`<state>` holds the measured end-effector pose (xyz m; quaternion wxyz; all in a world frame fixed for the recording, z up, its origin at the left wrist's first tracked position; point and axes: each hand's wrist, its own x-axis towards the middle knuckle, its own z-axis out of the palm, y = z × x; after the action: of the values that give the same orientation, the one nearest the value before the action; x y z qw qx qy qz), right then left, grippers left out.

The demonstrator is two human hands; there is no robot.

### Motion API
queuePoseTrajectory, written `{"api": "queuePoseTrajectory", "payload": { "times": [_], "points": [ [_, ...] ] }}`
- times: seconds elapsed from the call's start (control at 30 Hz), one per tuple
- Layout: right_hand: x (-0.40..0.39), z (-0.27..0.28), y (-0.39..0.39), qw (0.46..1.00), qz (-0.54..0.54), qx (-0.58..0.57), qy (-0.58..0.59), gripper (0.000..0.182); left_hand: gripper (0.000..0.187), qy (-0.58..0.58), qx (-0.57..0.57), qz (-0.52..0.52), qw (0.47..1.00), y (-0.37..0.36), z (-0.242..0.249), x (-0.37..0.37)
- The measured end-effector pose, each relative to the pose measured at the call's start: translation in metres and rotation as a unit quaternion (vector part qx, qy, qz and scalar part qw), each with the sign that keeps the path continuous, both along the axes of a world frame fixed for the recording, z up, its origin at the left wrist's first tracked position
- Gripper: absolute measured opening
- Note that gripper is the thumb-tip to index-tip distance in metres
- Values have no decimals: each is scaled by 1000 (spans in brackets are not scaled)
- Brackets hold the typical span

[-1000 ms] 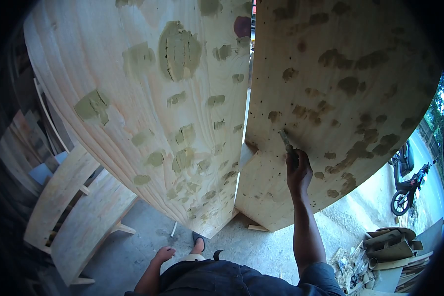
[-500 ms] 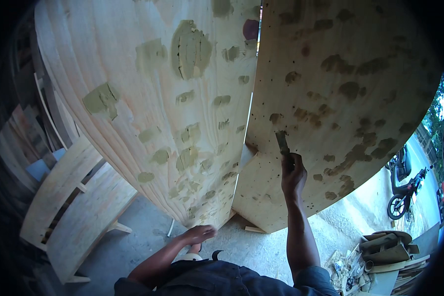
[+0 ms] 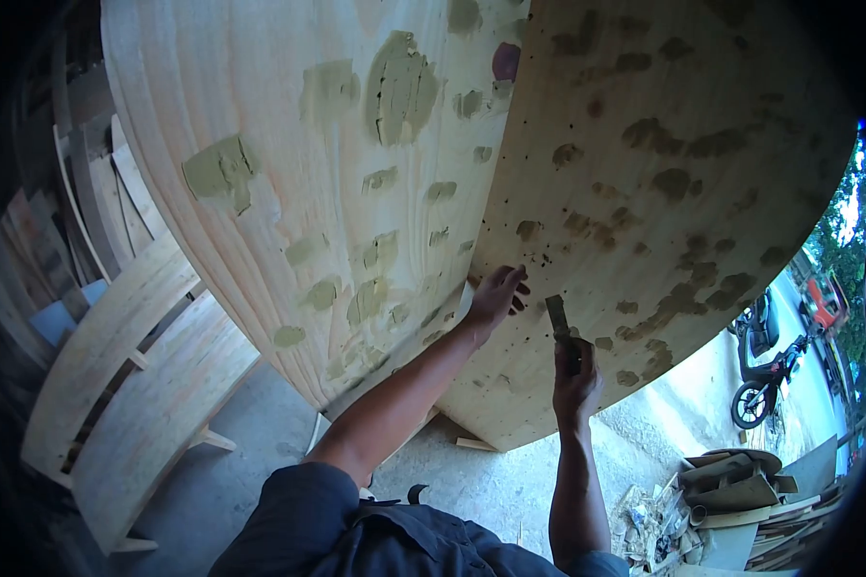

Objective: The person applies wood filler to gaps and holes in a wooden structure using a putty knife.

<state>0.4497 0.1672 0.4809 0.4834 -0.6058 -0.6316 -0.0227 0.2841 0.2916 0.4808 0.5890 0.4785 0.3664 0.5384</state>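
Two large pale plywood panels meet at a seam in front of me, the left panel [image 3: 231, 77] lit and the right panel [image 3: 568, 423] in shade. Grey-green filler patches [image 3: 399, 91] dot both of them. My right hand [image 3: 577, 380] grips a putty knife [image 3: 556, 315], its blade pointing up close before the right panel. My left hand [image 3: 496, 298] is raised beside the seam, left of the blade, with fingers apart at a cluster of small dark marks [image 3: 539, 255] on the right panel.
Curved wooden pieces on legs [image 3: 154, 394] stand on the concrete floor at the left. Wood offcuts and scraps [image 3: 741, 500] are heaped at the lower right. Beyond the right panel a motorcycle [image 3: 765, 385] is parked, with a red vehicle [image 3: 825, 303] farther back.
My left hand has come up from low near my waist to the right panel. My right hand has drawn the putty knife slightly downward. The view has shifted a little.
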Motion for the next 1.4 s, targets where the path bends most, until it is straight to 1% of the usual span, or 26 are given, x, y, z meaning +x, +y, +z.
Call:
{"api": "queuePoseTrajectory", "payload": {
  "times": [0.13, 0.17, 0.2, 0.3, 0.33, 0.4, 0.47, 0.53, 0.6, 0.67, 0.7, 0.73, 0.77, 0.8, 0.83, 0.87, 0.9, 0.93, 1.0, 1.07, 1.1, 1.13, 1.2, 1.27, 1.3, 1.4],
  "points": [
    [9, -4, -26, 1000, -24, -18, 1, 23, 36, -1, -57, 8, 998, 24, 20, 4],
    [12, -5, -33, 999, -31, -17, 3, 23, 28, -6, -64, 20, 998, 26, 25, 4],
    [15, -8, -41, 999, -35, -25, -1, 23, 28, -2, -63, 13, 998, 30, 26, 5],
    [21, -11, -67, 999, -42, -34, 2, 22, 18, 11, 49, 31, 998, 42, 11, 8],
    [21, -11, -74, 999, -36, -32, 1, 21, 18, 17, 49, 26, 998, 42, 7, 9],
    [22, -7, -87, 999, -37, -34, 14, 21, 16, 53, 110, 107, 987, 39, 7, 9],
    [22, -4, -97, 998, -34, -39, 26, 21, 16, 64, 116, 105, 986, 29, 4, 5],
    [21, 0, -99, 999, -18, -23, 24, 21, 18, 89, 135, 86, 983, 14, -2, -1],
    [21, 1, -93, 1000, -7, -12, 12, 21, 19, 193, 151, 79, 966, -34, -9, -8],
    [16, 4, -85, 1000, 0, -5, 2, 22, 18, 244, 226, -15, 943, -71, -72, -14],
    [11, 10, -80, 1000, -8, -22, -7, 22, 17, 284, 188, -95, 935, -117, -79, -26],
    [6, 16, -73, 999, -20, -37, -15, 22, 20, 364, 259, -123, 886, -153, -100, -40],
    [1, 21, -66, 998, -29, -46, -35, 24, 26, 414, 234, -220, 852, -177, -131, -58],
    [-3, 24, -56, 998, -37, -43, -29, 24, 27, 389, 210, -261, 858, -216, -130, -79],
    [-8, 27, -45, 997, -39, -50, -35, 25, 29, 460, 205, -274, 819, -239, -142, -106],
    [-15, 29, -35, 997, -44, -59, -40, 27, 31, 432, 208, -248, 842, -256, -168, -138],
    [-21, 30, -20, 996, -57, -52, -32, 27, 31, 424, 156, -235, 860, -273, -169, -172],
    [-28, 25, -2, 997, -62, -36, -39, 27, 30, 452, 104, -218, 859, -287, -166, -205],
    [-41, 19, 23, 995, -82, -26, -41, 27, 29, 514, 60, -179, 837, -303, -197, -276],
    [-59, 22, 49, 996, -75, -37, -19, 25, 32, 473, -91, -100, 871, -309, -224, -336],
    [-65, 22, 60, 996, -91, -12, -20, 24, 32, 467, -136, -61, 872, -308, -256, -370],
    [-67, 19, 66, 995, -97, -11, -15, 24, 32, 461, -180, -19, 869, -306, -295, -402],
    [-64, 10, 77, 988, -152, -7, -14, 24, 32, 516, -244, 36, 820, -313, -350, -456],
    [-57, -7, 76, 984, -166, -46, 39, 24, 32, 417, -386, 77, 819, -325, -403, -501],
    [-57, -15, 72, 978, -170, -88, 82, 24, 31, 387, -438, 77, 808, -329, -410, -513],
    [-58, -13, 59, 976, -165, -80, 118, 25, 29, 370, -484, 56, 791, -322, -413, -521]
  ]
}}
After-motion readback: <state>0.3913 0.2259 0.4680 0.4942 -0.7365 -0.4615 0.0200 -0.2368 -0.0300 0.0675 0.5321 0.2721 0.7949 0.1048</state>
